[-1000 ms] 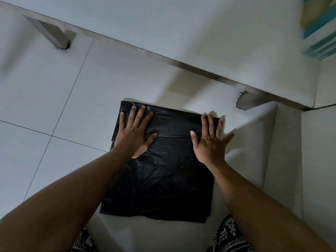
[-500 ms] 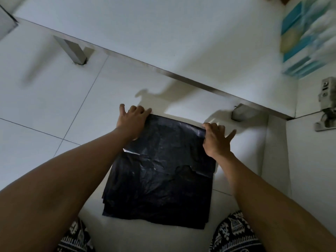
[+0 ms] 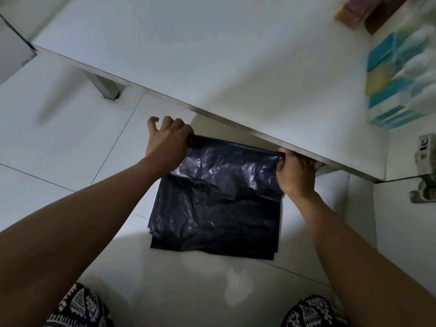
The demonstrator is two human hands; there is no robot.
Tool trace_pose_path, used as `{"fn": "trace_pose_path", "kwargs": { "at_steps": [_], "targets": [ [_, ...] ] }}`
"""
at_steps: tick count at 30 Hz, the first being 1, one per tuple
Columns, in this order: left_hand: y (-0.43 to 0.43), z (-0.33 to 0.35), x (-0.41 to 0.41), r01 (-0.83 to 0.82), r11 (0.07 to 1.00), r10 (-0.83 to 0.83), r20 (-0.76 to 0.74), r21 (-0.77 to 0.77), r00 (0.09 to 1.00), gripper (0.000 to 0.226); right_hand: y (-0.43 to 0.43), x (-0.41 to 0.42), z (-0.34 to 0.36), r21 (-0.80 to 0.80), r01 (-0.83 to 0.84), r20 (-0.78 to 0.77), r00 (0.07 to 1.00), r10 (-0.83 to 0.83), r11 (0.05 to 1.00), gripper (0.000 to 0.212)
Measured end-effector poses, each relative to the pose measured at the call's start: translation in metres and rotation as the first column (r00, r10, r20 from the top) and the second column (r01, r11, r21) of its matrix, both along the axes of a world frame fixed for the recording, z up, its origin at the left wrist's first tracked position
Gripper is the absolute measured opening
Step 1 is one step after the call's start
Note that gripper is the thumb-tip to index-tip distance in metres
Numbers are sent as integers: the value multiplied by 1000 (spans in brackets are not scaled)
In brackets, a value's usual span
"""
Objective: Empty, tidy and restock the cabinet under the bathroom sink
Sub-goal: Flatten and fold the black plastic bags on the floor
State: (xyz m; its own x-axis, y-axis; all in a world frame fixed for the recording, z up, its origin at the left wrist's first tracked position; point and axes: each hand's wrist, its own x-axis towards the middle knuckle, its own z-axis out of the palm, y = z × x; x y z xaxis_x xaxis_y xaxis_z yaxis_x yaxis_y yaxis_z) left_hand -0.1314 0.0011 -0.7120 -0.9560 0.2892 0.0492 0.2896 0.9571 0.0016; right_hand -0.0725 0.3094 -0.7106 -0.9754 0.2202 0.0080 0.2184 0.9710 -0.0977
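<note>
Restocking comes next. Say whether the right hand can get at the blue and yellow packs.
Probably not: the right hand grips the black bag by its far edge. Once freed, its way to the packs looks open.

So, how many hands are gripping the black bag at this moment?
2. The left hand grips the far left corner of the black bag; the right hand grips the far right corner, close under the cabinet. No hand is hidden.

Black bag [image 3: 212, 215] on tiled floor [image 3: 70, 142]

Dim, bluish light (blurred, warped edges)
</note>
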Motion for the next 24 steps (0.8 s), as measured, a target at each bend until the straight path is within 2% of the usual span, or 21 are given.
{"fn": "trace_pose_path", "kwargs": {
  "at_steps": [2, 4, 8, 11, 14, 18, 21, 24],
  "targets": [
    [-1, 7, 4, -4, 999, 8, -71, 50, 997, 25, 2, 11, 1, -36, -13, -137, 991, 8, 999, 26],
    [-2, 14, 14, 0, 995, 10, -96, 97, 995, 22, 2, 27, 6, -76, -13, -200, 980, -2, 997, 26],
    [-5, 23, 50, 40, 991, -26, -103, 131, 994, 17, -2, 72, 18, -108, -21, -275, 961, -10, 994, 24],
    [-9, 21, 85, 69, 984, -54, -100, 162, 994, 14, -3, 108, 13, -106, -22, -265, 964, -7, 994, 23],
    [-16, 11, 123, 93, 979, -77, -97, 180, 992, 9, -4, 145, 8, -110, -73, -199, 979, 50, 991, 21],
    [-23, -2, 169, 79, 980, -82, 5, 181, 997, 20, -8, 185, 8, -88, -124, -17, 992, 123, 988, 27],
    [-24, -8, 194, 90, 990, -107, 160, 111, 981, 27, -13, 200, 3, -66, -148, 195, 968, 158, 987, 35],
    [-21, -16, 208, 130, 991, -134, 350, 34, 927, 27, -18, 203, -3, -12, -175, 398, 902, 165, 984, 34]
  ]
}}
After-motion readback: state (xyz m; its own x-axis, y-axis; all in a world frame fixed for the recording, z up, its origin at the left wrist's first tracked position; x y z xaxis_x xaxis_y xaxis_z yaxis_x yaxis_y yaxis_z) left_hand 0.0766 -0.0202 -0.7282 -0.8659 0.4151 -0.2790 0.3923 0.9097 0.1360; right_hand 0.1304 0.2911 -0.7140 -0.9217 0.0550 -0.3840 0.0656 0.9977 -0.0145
